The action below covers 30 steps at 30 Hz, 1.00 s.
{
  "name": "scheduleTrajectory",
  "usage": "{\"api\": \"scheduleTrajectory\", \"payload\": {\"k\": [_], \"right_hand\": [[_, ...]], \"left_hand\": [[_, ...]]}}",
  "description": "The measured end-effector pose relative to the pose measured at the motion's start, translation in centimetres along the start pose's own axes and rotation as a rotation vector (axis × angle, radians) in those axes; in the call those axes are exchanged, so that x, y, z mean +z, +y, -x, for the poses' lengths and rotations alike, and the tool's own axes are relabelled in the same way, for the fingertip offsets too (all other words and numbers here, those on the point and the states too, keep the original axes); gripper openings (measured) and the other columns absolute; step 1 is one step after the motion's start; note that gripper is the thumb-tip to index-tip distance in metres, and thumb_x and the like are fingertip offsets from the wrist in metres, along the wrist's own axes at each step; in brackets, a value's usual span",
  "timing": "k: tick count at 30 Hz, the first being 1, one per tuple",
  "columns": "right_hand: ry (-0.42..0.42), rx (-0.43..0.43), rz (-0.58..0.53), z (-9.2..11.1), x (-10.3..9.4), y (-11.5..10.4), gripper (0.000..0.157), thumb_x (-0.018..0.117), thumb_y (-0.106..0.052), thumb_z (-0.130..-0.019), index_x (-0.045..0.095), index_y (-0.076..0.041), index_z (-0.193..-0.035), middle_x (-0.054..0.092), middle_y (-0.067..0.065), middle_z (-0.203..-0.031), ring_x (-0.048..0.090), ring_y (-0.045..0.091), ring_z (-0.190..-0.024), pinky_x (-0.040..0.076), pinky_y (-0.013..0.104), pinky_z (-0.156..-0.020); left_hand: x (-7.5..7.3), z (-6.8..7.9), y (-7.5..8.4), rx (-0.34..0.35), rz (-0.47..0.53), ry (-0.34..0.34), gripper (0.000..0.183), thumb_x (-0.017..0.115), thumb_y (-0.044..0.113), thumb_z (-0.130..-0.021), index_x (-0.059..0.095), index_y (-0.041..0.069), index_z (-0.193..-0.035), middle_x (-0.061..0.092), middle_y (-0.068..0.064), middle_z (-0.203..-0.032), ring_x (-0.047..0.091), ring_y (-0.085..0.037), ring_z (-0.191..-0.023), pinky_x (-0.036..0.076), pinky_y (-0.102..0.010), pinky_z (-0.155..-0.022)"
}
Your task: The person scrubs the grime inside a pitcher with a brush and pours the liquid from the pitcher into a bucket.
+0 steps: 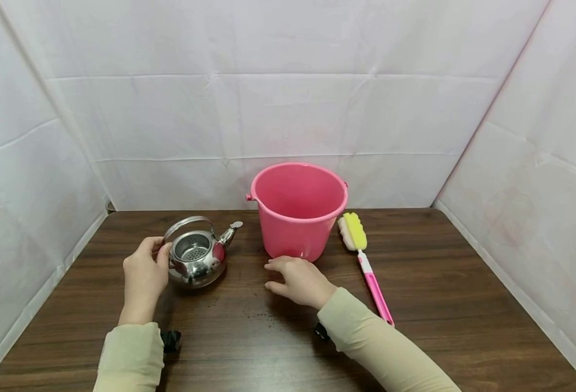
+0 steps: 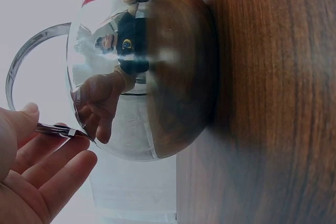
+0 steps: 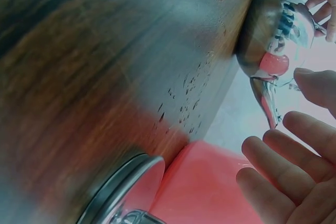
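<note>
Steel kettle (image 1: 197,272), handle (image 2: 23,53) in left fingers' (image 2: 59,158) pinch; right fingers (image 3: 278,169) loose, apart, near pink bucket (image 1: 295,234).

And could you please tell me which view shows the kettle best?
The head view, as the kettle shows handle, open top and spout together. The left wrist view shows body and handle closer, without the spout; the right wrist view, mainly body and spout.

The left arm (image 1: 128,356) reaches upward from the lower left, and the left hand (image 1: 146,272) pinches between thumb and fingers. The right arm (image 1: 381,343) slants in from the lower right; the right hand (image 1: 300,280) points left, back upward, its thumb apart from loosely extended fingers. Both sleeves end near the wrists.
</note>
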State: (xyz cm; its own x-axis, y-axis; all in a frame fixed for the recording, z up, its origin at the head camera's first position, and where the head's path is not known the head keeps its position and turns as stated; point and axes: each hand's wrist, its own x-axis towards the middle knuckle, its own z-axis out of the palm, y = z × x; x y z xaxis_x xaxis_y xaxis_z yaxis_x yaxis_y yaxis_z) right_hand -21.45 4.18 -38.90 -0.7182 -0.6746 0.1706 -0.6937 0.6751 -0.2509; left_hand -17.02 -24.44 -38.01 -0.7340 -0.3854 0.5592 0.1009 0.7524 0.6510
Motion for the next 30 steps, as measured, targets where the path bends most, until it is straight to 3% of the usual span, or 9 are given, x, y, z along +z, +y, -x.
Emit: {"api": "scheduleTrajectory", "payload": {"k": [12, 30], "right_hand": [[-0.047, 0.024, -0.013, -0.25, -0.48, -0.53, 0.041, 0.066, -0.034, -0.088, 0.064, -0.012, -0.123, 0.064, 0.002, -0.125, 0.058, 0.015, -0.117, 0.046, 0.033, -0.098], [-0.019, 0.021, -0.006, -0.19, -0.53, -0.96, 0.040, 0.066, -0.034, -0.088, 0.064, -0.012, -0.122, 0.063, 0.002, -0.125, 0.058, 0.016, -0.117, 0.046, 0.033, -0.098]], "left_hand": [[-0.04, -0.03, 0.17, 0.001, -0.006, 0.000, 0.019, 0.060, 0.007, -0.091, 0.061, -0.008, -0.103, 0.067, -0.028, -0.095, 0.066, -0.042, -0.085, 0.051, -0.052, -0.072], [-0.14, 0.16, 0.15, -0.010, -0.010, -0.011, 0.018, 0.060, 0.007, -0.091, 0.061, -0.007, -0.103, 0.068, -0.027, -0.095, 0.066, -0.041, -0.086, 0.050, -0.052, -0.073]]}}
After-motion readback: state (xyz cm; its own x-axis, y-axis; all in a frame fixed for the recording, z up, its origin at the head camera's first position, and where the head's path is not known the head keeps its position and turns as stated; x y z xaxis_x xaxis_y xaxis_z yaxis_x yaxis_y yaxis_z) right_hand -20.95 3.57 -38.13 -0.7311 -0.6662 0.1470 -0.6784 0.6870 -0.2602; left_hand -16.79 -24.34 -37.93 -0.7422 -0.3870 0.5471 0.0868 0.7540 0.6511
